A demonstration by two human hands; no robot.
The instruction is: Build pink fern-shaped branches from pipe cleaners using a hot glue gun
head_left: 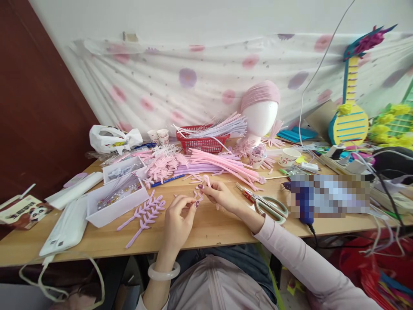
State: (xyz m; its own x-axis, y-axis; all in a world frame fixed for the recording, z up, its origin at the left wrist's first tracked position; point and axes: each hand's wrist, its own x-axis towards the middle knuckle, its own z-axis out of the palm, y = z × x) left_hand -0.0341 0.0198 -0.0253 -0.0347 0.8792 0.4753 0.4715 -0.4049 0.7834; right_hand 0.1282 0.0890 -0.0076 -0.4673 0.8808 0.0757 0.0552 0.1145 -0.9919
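Note:
My right hand (pixel 221 196) pinches a pink pipe cleaner (pixel 206 180), bent into a small shape, above the front of the table. Close beside it, my left hand (pixel 180 211) has thumb and finger pressed together at a lower end of the same piece; the exact contact is tiny. Short pink pipe cleaner pieces lie just behind the hands. To the left rest purple pipe cleaner sprigs (pixel 150 215) shaped like leafy branches. Long pink pipe cleaners (pixel 222 165) lie in a bundle behind, over purple ones (pixel 200 163). Scissors (pixel 272 207) lie right of my right hand.
White boxes (pixel 118 206) of beads stand left, near a white power bank (pixel 66 226). A red basket (pixel 203 144) of pipe cleaners and a foam head (pixel 260 116) stand behind. Right are a blue glue gun (pixel 305 200), a paper cup (pixel 288 157), cables and a yellow lute-like model (pixel 350 122).

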